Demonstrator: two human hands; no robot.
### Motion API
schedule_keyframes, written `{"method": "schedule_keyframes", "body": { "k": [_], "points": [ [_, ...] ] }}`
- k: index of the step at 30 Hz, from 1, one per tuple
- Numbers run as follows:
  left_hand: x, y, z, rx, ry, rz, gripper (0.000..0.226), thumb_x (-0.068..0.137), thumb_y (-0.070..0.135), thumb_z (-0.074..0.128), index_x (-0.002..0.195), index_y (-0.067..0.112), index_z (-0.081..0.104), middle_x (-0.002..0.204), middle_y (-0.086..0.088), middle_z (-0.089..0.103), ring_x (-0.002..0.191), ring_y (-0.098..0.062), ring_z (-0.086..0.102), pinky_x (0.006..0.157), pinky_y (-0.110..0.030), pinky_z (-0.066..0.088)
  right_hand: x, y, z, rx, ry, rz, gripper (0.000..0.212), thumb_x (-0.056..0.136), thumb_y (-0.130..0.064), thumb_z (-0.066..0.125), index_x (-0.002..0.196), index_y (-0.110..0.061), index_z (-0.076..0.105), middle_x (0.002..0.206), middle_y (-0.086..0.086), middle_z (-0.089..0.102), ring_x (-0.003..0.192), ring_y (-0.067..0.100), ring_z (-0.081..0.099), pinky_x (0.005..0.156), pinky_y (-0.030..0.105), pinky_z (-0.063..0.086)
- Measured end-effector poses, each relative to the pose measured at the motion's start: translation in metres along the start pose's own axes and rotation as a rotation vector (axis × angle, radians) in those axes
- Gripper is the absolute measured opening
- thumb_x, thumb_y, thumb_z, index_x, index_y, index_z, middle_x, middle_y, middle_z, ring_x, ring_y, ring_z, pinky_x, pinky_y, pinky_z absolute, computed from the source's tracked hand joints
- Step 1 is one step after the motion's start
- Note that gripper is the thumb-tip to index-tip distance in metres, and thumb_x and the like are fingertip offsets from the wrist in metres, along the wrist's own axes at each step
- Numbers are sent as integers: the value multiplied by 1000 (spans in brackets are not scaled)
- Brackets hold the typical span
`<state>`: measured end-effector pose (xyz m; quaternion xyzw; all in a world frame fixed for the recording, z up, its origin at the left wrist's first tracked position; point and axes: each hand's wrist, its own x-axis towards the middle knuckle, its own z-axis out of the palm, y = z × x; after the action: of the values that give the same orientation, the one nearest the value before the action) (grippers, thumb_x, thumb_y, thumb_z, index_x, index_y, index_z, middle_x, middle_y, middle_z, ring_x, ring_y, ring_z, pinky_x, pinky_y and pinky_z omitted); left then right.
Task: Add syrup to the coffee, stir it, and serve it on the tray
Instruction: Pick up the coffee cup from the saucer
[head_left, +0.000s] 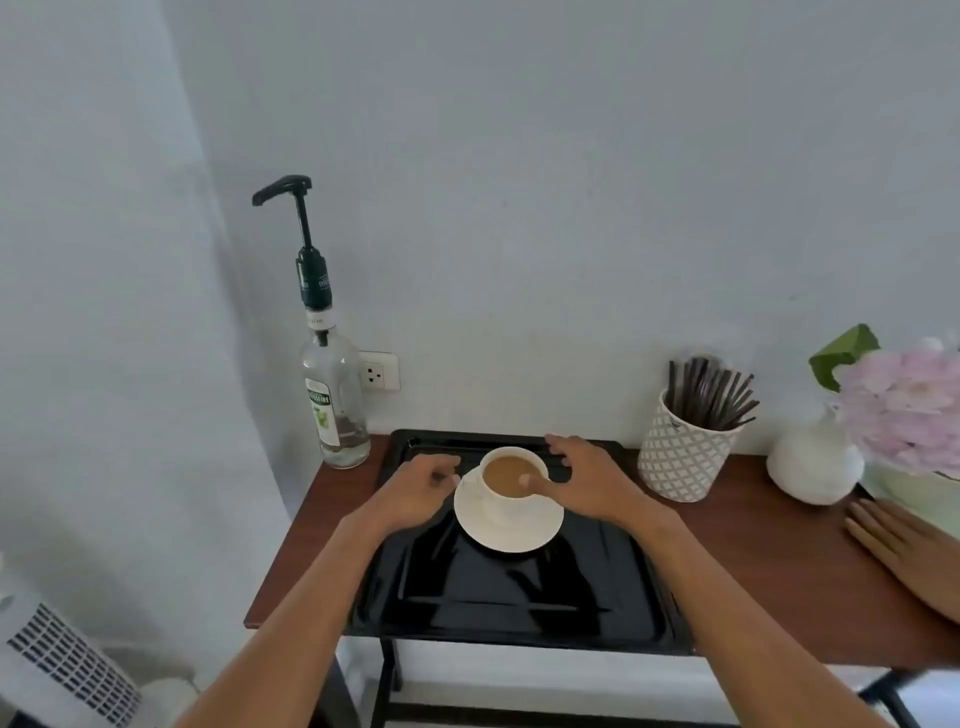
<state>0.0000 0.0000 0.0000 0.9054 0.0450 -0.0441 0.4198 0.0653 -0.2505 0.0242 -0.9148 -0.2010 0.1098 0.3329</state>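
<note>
both hands (498, 486) around round white cup (511, 488) on glossy black tray (519, 587)

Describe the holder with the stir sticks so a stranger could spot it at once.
Start at the black tray on the wooden table. Just right of it, against the wall, stands a white cup with a grey diamond lattice. Unlike the plain white vase beside it, it bristles with dark sticks.

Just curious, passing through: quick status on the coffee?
Left hand and right hand open beside the cup. Cup on saucer, on tray. Another person's hand rests on table, clear of tray.
</note>
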Motion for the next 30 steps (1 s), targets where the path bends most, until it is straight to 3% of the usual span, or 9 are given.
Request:
{"method": "schedule_keyframes", "body": {
  "k": [2,4,5,8,11,17,23,28,30],
  "points": [
    [1,-3,6,-66,17,33,36,105,18,54,140,12,62,134,-2,70,123,-13,65,105,-28,47,0,-1,3,38,-22,5,111,64,-71,77,155,-20,38,154,-1,46,140,19,47,116,43,40],
    [-2,-10,17,-132,22,64,26,104,13,56,123,17,73,107,7,78,96,4,70,90,-31,54,-2,4,12,79,-26,-6,100,58,-62,85,146,-27,50,142,-7,57,131,16,55,112,42,44],
    [-1,-12,22,-184,38,64,23,103,14,59,117,19,75,99,9,78,88,5,71,85,-31,57,0,8,16,130,-22,-17,94,56,-58,88,140,-30,55,137,-11,61,125,12,58,110,42,46],
    [1,-14,30,-263,127,91,20,97,19,70,114,20,79,101,6,81,95,-9,76,89,-30,60,4,19,24,262,-10,-39,86,54,-49,94,132,-39,60,125,-19,68,117,1,62,107,40,49],
    [4,-15,37,-335,201,86,21,91,17,76,112,19,80,104,8,82,97,-4,76,89,-21,58,6,25,30,333,-26,-61,83,56,-44,96,130,-42,59,124,-20,69,117,0,63,107,37,50],
    [8,-17,42,-476,258,63,22,84,7,82,104,16,83,98,6,84,93,-8,79,83,-19,60,15,35,37,404,-32,-84,85,55,-39,99,130,-37,59,126,-14,69,120,6,64,107,38,51],
    [8,-17,47,-562,316,69,16,84,4,81,98,11,84,94,2,84,91,-14,80,83,-24,62,22,38,36,413,-30,-119,82,53,-35,100,126,-38,62,124,-14,71,117,7,66,104,36,54],
    [6,-8,46,-566,357,84,12,86,3,79,95,9,84,91,2,84,88,-12,80,76,-20,60,25,34,29,423,-31,-148,82,53,-35,101,125,-37,63,123,-13,72,116,7,68,101,33,55],
    [3,-4,44,-576,383,82,10,87,4,78,95,6,83,91,-2,84,88,-16,80,79,-26,62,26,29,25,420,-37,-160,81,52,-37,101,124,-37,63,121,-15,72,114,5,68,100,30,55]
  ]
}}
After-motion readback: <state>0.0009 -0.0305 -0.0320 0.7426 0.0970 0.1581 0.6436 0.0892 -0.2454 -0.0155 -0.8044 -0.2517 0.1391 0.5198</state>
